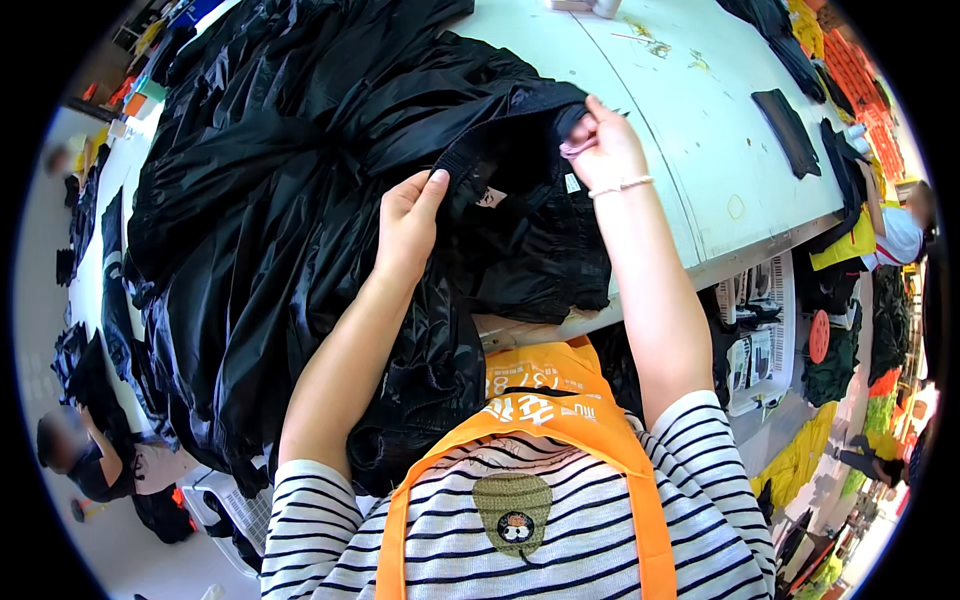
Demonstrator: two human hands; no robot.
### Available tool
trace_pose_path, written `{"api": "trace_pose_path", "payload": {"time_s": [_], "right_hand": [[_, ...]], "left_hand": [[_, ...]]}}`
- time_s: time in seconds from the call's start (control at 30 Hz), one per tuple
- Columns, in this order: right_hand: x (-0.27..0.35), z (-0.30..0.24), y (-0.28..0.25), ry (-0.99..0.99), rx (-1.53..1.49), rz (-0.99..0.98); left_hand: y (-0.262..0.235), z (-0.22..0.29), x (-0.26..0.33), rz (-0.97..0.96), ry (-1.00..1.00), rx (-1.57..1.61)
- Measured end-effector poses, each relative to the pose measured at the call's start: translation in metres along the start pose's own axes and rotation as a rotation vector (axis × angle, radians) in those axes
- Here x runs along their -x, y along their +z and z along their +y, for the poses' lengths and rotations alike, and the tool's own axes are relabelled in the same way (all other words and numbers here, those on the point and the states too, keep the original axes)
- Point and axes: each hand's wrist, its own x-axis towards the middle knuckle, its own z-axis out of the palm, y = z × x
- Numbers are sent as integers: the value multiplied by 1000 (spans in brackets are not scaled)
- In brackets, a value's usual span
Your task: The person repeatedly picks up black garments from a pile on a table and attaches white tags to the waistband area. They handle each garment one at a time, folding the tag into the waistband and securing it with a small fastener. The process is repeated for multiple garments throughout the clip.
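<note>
My left hand (408,220) is closed on the elastic waistband of a pair of black pants (545,250), thumb on top. My right hand (612,150) grips the far right part of the same waistband. Between the two hands the opening is stretched apart, and a small white label (489,198) shows inside it. A small pinkish thing (573,150) sits at my right fingers; its kind is unclear. Left of my hands, a large heap of shiny black garments (260,190) covers the table and hangs over its near edge.
The white table (700,130) bears thread scraps (645,42) and a folded dark cloth piece (786,132) on the right. A white plastic crate (770,340) stands below its right edge. Another person (900,230) is at the far right; one more person (95,455) is at the left.
</note>
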Motion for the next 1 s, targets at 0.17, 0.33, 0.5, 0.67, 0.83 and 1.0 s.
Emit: {"api": "trace_pose_path", "payload": {"time_s": [0.17,0.33,0.5,0.67,0.83,1.0], "right_hand": [[-13,13,-15,10,67,50],[-24,26,-9,31,119,40],[-22,25,-8,96,204,-15],[-19,11,-25,55,306,-204],[0,-7,-52,-73,606,-409],[27,22,-88,-142,801,-203]], "left_hand": [[-4,1,-4,-51,-137,317],[-11,3,1,-202,-140,310],[-8,3,3,-210,-133,112],[1,6,3,-129,-139,200],[5,1,-1,-62,-102,278],[8,1,-1,-19,-40,290]]}}
